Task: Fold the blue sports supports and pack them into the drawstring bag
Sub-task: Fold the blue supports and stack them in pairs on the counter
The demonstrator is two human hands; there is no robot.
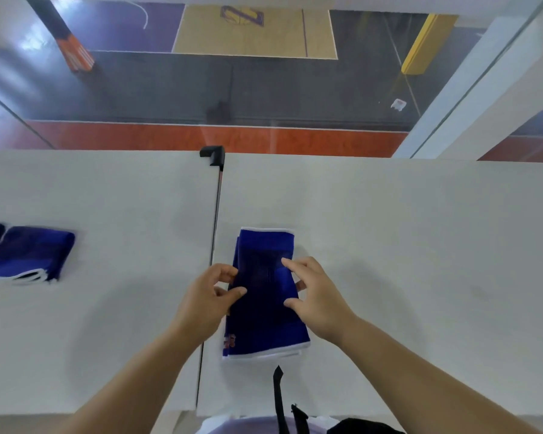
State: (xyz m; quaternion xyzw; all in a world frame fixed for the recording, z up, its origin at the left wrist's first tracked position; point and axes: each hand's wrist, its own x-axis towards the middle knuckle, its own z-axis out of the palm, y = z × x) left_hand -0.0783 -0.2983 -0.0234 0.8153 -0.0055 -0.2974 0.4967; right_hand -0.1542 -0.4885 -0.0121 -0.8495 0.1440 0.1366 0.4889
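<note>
Item, near edge of the counter (pixel 389 245): black drawstring bag (pixel 361 426), barely in view, waiting to receive.

Item, just beyond: blue sports support (pixel 265 321), laid lengthwise and flat, probably so you can fold it.

Your left hand (pixel 206 303) pinches its left edge, grip closed on the fabric. Your right hand (pixel 315 300) rests fingers spread on top, grip apart, pressing it.

Item, far left edge: folded supports (pixel 29 253), set aside.

Knitted cloth support (pixel 265 296) — matt white table (pixel 405 245)
</note>
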